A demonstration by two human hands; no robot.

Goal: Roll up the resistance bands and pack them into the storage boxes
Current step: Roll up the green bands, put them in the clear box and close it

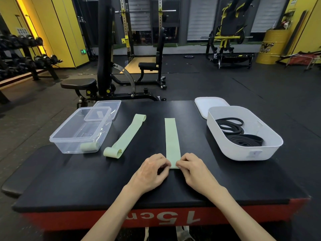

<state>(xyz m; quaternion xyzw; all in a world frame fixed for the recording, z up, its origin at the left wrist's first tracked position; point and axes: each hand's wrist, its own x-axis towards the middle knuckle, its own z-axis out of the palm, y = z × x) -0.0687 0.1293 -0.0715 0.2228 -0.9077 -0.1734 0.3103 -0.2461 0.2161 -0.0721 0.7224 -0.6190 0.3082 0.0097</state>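
Fingertips (167,165) of both hands are curling in and pinching the near end of the middle green band (171,136), one set on each side edge, thumbs tucked under. Left hand (152,171) and right hand (192,169) are sitting knuckles-up and low on the black table (156,192), with the forearms coming in from the near edge.

The middle green band is lying flat at table centre, long axis running near to far, far end square. It's a thin, matte, pale green strip, not rolled yet.

The left green band (128,134) is lying just left of it, angled near-left to far-right, with both ends curling up into loose loops.

The rolled green band (88,146) is sitting in the near right corner of the clear box (69,148) at far left. A clear lid (107,108) is leaning at its far corner.

On the right, a white tub (243,153) with rounded corners is holding coiled black bands (243,139). A white lid (208,103) is lying behind it.
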